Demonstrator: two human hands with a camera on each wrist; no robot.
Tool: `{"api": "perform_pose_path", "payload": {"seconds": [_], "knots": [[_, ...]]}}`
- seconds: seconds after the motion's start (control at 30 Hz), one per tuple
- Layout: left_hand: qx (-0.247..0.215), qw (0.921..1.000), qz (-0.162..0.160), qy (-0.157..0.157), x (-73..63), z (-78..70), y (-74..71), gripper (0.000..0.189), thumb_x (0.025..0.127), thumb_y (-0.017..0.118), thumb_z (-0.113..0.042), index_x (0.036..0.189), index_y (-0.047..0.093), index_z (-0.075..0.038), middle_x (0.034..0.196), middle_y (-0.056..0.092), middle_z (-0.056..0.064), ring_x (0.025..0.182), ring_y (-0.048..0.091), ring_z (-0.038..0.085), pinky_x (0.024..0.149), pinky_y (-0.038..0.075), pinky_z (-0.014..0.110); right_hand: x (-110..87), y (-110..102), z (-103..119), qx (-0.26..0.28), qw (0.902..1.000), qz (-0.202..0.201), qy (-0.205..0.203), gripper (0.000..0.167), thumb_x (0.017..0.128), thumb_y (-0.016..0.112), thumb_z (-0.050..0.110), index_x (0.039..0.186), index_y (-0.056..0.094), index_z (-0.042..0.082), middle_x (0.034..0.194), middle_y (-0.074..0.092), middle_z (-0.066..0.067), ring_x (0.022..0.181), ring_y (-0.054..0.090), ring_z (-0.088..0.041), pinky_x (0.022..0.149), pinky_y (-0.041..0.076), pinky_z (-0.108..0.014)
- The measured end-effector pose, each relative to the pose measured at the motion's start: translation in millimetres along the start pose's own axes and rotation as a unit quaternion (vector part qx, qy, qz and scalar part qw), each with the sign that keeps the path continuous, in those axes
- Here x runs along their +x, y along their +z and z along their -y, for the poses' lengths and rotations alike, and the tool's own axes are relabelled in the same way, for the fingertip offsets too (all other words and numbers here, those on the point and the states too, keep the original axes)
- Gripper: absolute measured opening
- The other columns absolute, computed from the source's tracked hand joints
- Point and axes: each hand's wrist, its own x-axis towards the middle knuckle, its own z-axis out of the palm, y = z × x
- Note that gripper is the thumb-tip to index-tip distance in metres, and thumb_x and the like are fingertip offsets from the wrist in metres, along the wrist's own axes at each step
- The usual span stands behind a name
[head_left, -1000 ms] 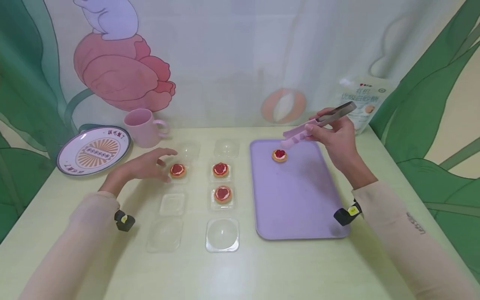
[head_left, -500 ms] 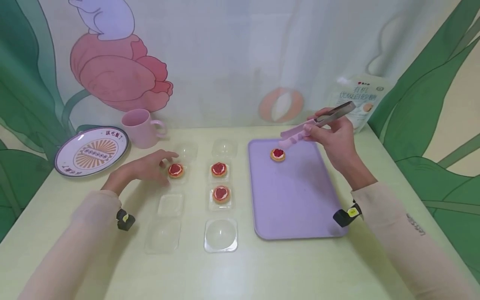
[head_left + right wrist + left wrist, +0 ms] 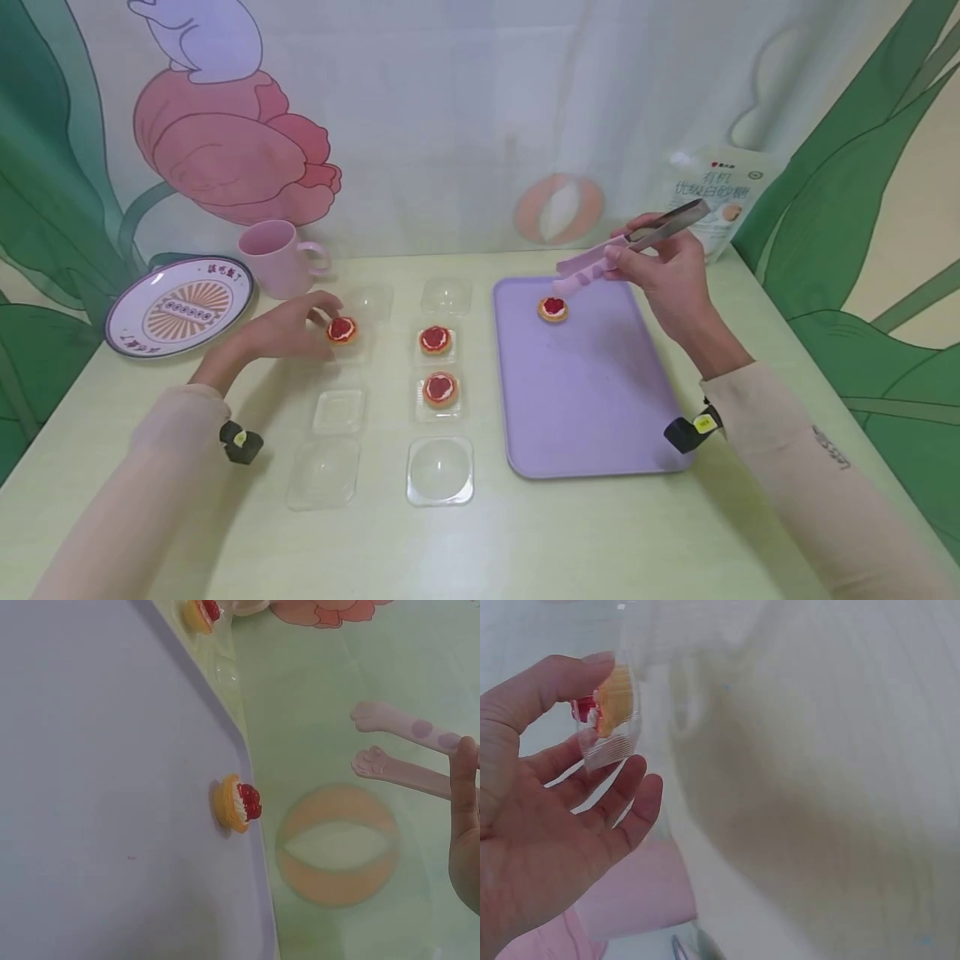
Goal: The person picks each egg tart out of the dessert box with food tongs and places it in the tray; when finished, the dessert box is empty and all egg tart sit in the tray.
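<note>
My left hand (image 3: 288,327) pinches a small clear plastic box (image 3: 609,752) between thumb and fingers. In it sits a tart (image 3: 617,701) with a red, white-edged top, tilted sideways in the left wrist view. In my right hand (image 3: 671,279) is a pair of pink tongs (image 3: 405,726) with paw-shaped tips and a metal back end. The tips stand apart with nothing between them, over the far part of the purple tray (image 3: 592,408). Just below them in the head view, one tart (image 3: 553,310) lies on that tray.
Two tarts, a far one (image 3: 435,340) and a nearer one (image 3: 440,390), sit in clear boxes left of the tray. Several clear lids and bases, including a front lid (image 3: 441,471), surround them. A pink mug (image 3: 273,260), a plate (image 3: 180,308) and a white bag (image 3: 720,196) stand farther back.
My left hand has closed on the boxed tart and shifted it slightly left and away from me. My right hand keeps the tongs in nearly the same place.
</note>
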Motion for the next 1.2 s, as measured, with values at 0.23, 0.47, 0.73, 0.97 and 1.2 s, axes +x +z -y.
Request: {"api": "perform_pose_path", "payload": {"seconds": [0.23,0.47,0.73,0.97,1.2], "knots": [[-0.043,0.9989,0.0,0.019,-9.2,-24.4,0.4,0.066,0.082,0.077,-0.006,0.134,0.04,0.009,0.133,0.053,0.027,0.129,0.05,0.045,0.11,0.04,0.058,-5.5,13,13,0.051,0.9987,0.004,0.002,0.024,0.085,0.071,-0.008,0.104,0.058,0.001,0.099,0.068,-0.011,0.074,0.07,-0.015,0.069,0.061,-0.029],[-0.081,0.9965,0.0,0.022,-15.5,-63.8,19.2,0.068,0.08,0.08,-0.009,0.134,0.04,0.003,0.134,0.051,0.021,0.129,0.051,0.041,0.108,0.043,0.055,-16.2,41,32,0.059,0.9973,0.044,0.001,0.028,0.087,0.069,-0.008,0.111,0.059,0.005,0.105,0.067,-0.01,0.077,0.071,-0.017,0.072,0.061,-0.03],[-0.1,0.9938,0.043,0.023,-17.6,-106.9,45.5,0.071,0.079,0.079,-0.011,0.137,0.038,-0.003,0.135,0.049,0.016,0.108,0.062,0.028,0.089,0.053,0.037,-38.0,77,48,0.066,0.9898,0.126,0.004,0.031,0.086,0.071,-0.009,0.111,0.062,0.007,0.112,0.065,-0.007,0.078,0.07,-0.019,0.069,0.062,-0.031],[-0.167,0.9821,0.073,0.047,-20.4,-130.0,65.0,0.07,0.08,0.08,-0.01,0.134,0.036,-0.006,0.131,0.045,0.015,0.08,0.066,0.02,0.078,0.05,0.03,-52.1,95,48,0.013,0.9827,0.184,0.011,0.034,0.083,0.077,-0.003,0.111,0.062,0.007,0.114,0.066,-0.002,0.066,0.071,-0.019,0.066,0.061,-0.036],[-0.221,0.9705,0.084,0.047,-26.6,-143.8,80.2,0.071,0.083,0.076,-0.004,0.138,0.032,-0.008,0.139,0.039,0.019,0.096,0.069,0.023,0.084,0.055,0.032,-57.0,101,46,-0.031,0.9767,0.207,0.047,0.037,0.082,0.074,-0.01,0.111,0.062,0.01,0.116,0.064,-0.006,0.066,0.07,-0.021,0.065,0.061,-0.037]]}}
